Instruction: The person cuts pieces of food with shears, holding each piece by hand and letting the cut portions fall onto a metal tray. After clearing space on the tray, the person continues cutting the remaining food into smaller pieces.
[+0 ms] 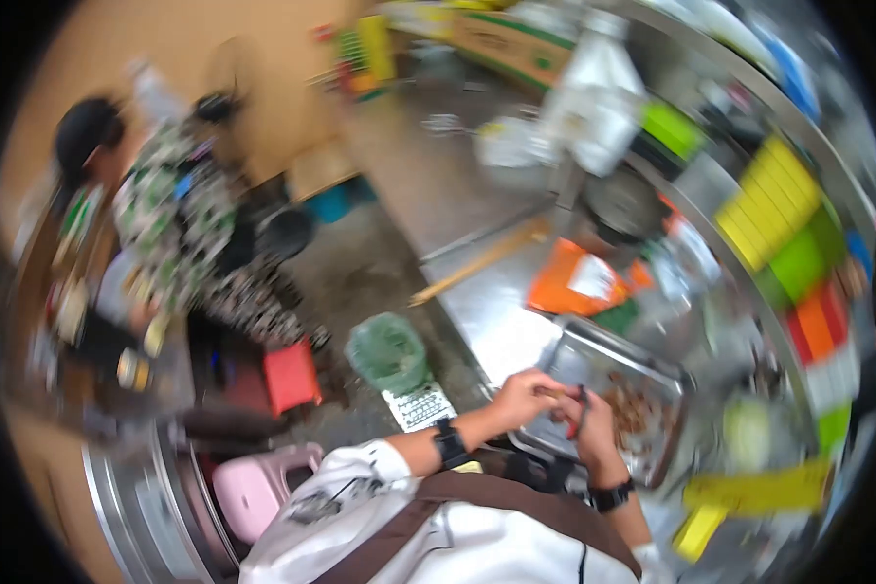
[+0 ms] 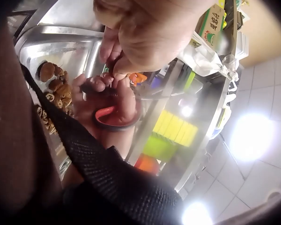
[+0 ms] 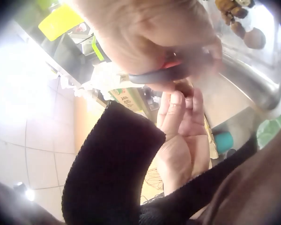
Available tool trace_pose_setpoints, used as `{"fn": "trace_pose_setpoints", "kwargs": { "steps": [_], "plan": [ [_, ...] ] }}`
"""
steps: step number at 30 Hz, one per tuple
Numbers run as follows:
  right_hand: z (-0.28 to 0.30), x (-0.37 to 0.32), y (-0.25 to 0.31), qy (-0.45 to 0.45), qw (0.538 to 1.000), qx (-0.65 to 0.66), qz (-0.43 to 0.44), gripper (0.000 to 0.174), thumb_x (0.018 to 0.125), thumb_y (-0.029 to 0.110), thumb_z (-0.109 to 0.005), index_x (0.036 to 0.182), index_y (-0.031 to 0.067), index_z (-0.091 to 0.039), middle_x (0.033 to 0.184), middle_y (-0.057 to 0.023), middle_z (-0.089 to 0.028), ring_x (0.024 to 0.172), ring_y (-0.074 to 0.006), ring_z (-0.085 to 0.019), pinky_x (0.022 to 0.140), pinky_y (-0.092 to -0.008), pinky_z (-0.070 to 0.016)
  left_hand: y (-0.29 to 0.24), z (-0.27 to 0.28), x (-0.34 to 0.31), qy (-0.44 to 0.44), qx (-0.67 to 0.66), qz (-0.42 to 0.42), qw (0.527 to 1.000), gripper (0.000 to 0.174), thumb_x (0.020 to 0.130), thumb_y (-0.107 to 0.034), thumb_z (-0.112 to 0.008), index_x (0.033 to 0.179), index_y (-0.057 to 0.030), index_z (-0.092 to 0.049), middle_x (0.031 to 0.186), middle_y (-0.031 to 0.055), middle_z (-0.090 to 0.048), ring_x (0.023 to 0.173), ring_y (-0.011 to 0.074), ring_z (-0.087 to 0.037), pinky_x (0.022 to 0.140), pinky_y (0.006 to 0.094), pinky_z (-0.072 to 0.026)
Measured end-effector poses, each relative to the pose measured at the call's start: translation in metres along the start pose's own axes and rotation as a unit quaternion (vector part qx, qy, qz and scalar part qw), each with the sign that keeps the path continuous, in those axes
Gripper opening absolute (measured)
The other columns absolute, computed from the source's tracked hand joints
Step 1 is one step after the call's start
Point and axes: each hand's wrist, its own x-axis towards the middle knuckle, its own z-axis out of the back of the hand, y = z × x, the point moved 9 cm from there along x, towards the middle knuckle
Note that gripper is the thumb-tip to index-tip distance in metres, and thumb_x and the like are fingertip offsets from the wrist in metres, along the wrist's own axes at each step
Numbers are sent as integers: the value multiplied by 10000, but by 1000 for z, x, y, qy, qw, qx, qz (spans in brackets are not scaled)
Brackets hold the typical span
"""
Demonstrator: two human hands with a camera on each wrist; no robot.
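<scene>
My right hand (image 1: 597, 428) has its fingers through the red and black handles of scissors (image 2: 102, 125), seen also as a dark handle (image 3: 154, 76) in the right wrist view. Facing it, my left hand (image 1: 524, 399) pinches a small brown piece (image 3: 183, 87) between thumb and fingers, close against the right hand. Both hands are over the near left side of a metal tray (image 1: 689, 384). Inside the tray lie several brown, wrinkled pieces (image 2: 61, 91), perhaps mushrooms. The scissor blades are mostly hidden by the hands.
An orange bag (image 1: 566, 280) and a wooden stick (image 1: 482, 261) lie on the metal counter (image 1: 501, 336) beyond the tray. A green-lined bin (image 1: 389, 355) stands on the floor at left. Farther left is another person (image 1: 180, 200). Shelving edges the right side.
</scene>
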Motion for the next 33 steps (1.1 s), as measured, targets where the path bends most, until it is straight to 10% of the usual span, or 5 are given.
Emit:
{"fn": "trace_pose_setpoints", "kwargs": {
  "steps": [16,23,33],
  "plan": [
    [55,-10,-36,11,990,139,28,217,736,211,-627,890,68,-570,665,31,-528,549,-39,-458,457,-193,-331,56,-67,33,147,-25,-8,989,257,725,118,-626,934,8,-523,876,105,-623,796,169,-618,744,297,-526],
    [77,-21,-32,-54,982,133,122,336,808,265,-664,1042,35,-591,734,15,-575,658,-62,-504,565,-241,-419,43,-93,49,135,-66,26,988,156,814,19,-592,962,33,-545,927,121,-621,792,157,-613,709,262,-518],
    [115,-33,-28,-163,970,70,165,249,762,209,-667,881,7,-583,679,-17,-559,636,-94,-516,575,-258,-424,27,-130,33,186,4,91,978,255,874,-102,-577,1009,111,-539,921,136,-594,811,201,-600,715,280,-514]
  ]
}}
